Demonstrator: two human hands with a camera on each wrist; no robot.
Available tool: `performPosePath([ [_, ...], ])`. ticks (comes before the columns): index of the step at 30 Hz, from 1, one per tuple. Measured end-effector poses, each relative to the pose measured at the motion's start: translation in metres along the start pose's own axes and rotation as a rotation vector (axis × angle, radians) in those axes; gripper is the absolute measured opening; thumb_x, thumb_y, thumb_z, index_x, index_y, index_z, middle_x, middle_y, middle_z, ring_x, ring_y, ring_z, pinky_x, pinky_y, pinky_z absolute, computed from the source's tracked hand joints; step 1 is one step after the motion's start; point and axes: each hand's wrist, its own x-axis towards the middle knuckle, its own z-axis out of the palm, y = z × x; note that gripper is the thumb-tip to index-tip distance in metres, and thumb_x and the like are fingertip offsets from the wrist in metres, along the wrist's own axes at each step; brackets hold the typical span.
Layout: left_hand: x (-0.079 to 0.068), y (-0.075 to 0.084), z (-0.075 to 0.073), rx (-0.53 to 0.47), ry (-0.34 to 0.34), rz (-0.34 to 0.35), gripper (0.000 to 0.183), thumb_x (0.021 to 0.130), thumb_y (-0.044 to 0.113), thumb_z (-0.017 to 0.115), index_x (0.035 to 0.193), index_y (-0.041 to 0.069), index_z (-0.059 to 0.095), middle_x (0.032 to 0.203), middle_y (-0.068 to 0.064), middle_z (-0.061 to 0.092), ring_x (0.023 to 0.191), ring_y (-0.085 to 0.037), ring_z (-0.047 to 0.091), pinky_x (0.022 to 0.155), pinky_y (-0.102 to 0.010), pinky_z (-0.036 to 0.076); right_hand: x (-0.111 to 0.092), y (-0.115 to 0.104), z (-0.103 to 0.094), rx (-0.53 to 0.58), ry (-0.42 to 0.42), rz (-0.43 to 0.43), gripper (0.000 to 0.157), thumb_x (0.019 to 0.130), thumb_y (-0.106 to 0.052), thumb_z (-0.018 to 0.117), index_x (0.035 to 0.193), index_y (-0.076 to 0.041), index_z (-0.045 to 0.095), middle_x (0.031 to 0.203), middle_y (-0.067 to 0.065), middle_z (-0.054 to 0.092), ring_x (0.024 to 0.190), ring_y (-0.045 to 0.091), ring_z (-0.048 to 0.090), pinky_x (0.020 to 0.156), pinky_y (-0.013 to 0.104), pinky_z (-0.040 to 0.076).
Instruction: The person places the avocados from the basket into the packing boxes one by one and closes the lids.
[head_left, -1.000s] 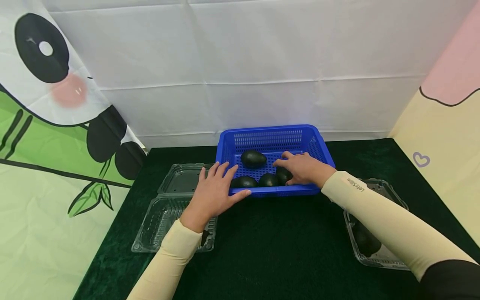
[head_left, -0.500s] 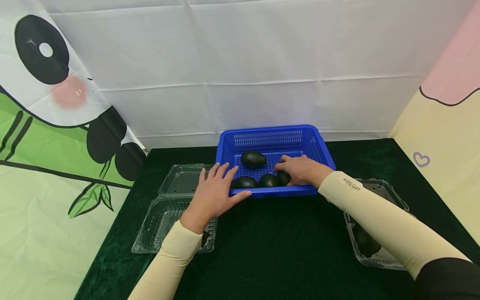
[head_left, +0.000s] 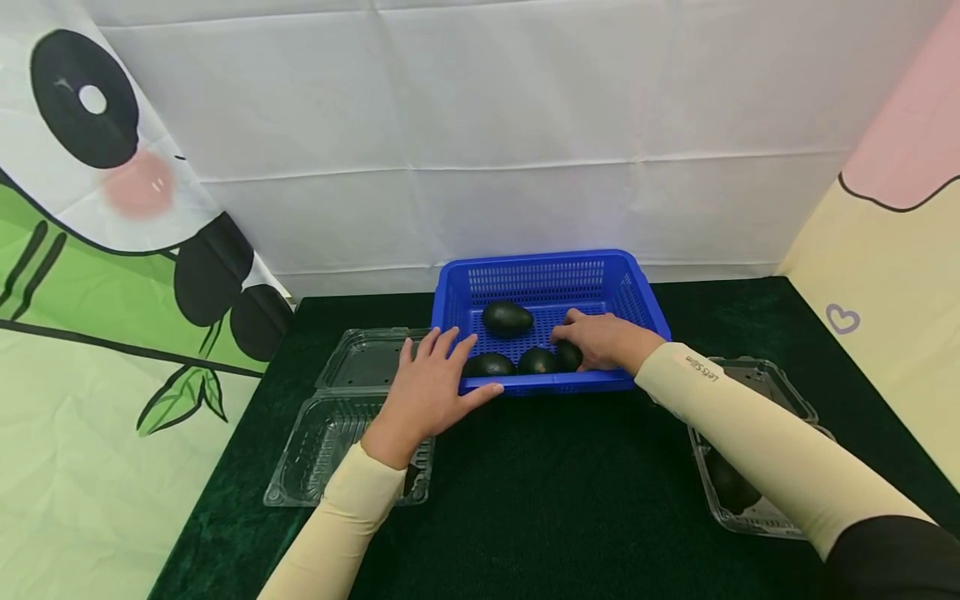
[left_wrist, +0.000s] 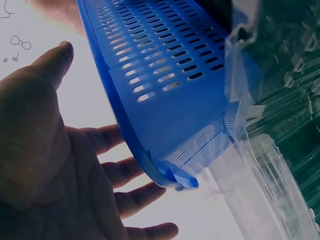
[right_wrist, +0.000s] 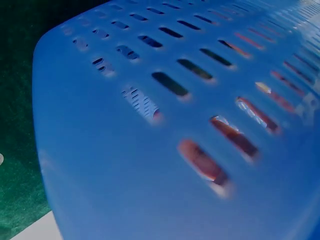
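Inside the blue plastic basket (head_left: 536,383), my right hand (head_left: 606,342) grips a dark green avocado (head_left: 568,356) at the front right. Its thumb and fingertips curl round the fruit. My left hand (head_left: 426,392) is spread at the basket's front left corner, fingers straight, holding nothing. Two more avocados lie along the front wall, one at the left (head_left: 489,365) and one in the middle (head_left: 537,361). Another avocado (head_left: 507,318) rests farther back. In the right wrist view the slotted basket wall (right_wrist: 100,150) hides most of the hand.
An unlidded clear clamshell box (head_left: 311,450) stands at the left, partly under my left arm, with something dark at its right side. Another clear clamshell (head_left: 757,525) at the right holds dark avocados (head_left: 731,483) beneath my right forearm. Dark green cloth (head_left: 555,492) covers the table.
My right hand has drawn its fingers in round the front right avocado, which has shifted very slightly. The left hand stays in place.
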Motion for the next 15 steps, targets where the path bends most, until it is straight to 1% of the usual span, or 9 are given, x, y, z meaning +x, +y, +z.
performPosePath([
  [3, -0.0002, 0.0001, -0.0002, -0.003, -0.001, -0.001, 0.091, 0.093, 0.080, 0.044, 0.161, 0.019, 0.038, 0.166, -0.016, 0.030, 0.153, -0.043, 0.021, 0.118, -0.071, 0.013, -0.0002, 0.0012, 0.0005, 0.013, -0.004, 0.015, 0.061, 0.092, -0.022, 0.080, 0.147, -0.022, 0.055, 0.136, 0.015, 0.046, 0.101, 0.037, 0.064, 0.087, 0.052, 0.057],
  [7, -0.0005, 0.0002, 0.0000, -0.007, -0.001, 0.002, 0.091, 0.093, 0.080, 0.045, 0.161, 0.019, 0.038, 0.166, -0.016, 0.031, 0.153, -0.043, 0.021, 0.118, -0.071, 0.013, -0.0013, 0.0033, 0.0009, 0.018, 0.005, 0.019, 0.059, 0.092, -0.022, 0.080, 0.146, -0.021, 0.056, 0.138, 0.016, 0.046, 0.108, 0.041, 0.062, 0.092, 0.058, 0.054],
  [10, -0.0004, 0.0002, 0.0009, -0.011, 0.002, 0.005, 0.091, 0.093, 0.080, 0.045, 0.161, 0.019, 0.039, 0.166, -0.016, 0.031, 0.153, -0.043, 0.021, 0.118, -0.071, 0.013, -0.0029, 0.0051, 0.0002, 0.013, 0.022, 0.020, 0.057, 0.092, -0.025, 0.080, 0.143, -0.021, 0.057, 0.141, 0.017, 0.047, 0.116, 0.043, 0.060, 0.100, 0.066, 0.047],
  [13, -0.0001, 0.0000, 0.0020, -0.015, 0.004, 0.007, 0.091, 0.093, 0.079, 0.046, 0.161, 0.019, 0.039, 0.165, -0.017, 0.031, 0.153, -0.043, 0.022, 0.118, -0.071, 0.013, -0.0047, 0.0069, -0.0026, 0.016, 0.040, 0.031, 0.057, 0.091, -0.026, 0.082, 0.142, -0.021, 0.058, 0.142, 0.017, 0.047, 0.121, 0.040, 0.057, 0.106, 0.068, 0.039],
  [15, 0.0001, -0.0001, 0.0026, -0.016, 0.005, 0.007, 0.091, 0.093, 0.079, 0.046, 0.161, 0.019, 0.039, 0.165, -0.017, 0.031, 0.153, -0.044, 0.022, 0.118, -0.071, 0.013, -0.0064, 0.0081, -0.0056, 0.020, 0.056, 0.039, 0.058, 0.090, -0.026, 0.082, 0.142, -0.021, 0.058, 0.142, 0.017, 0.046, 0.121, 0.040, 0.056, 0.106, 0.068, 0.038],
])
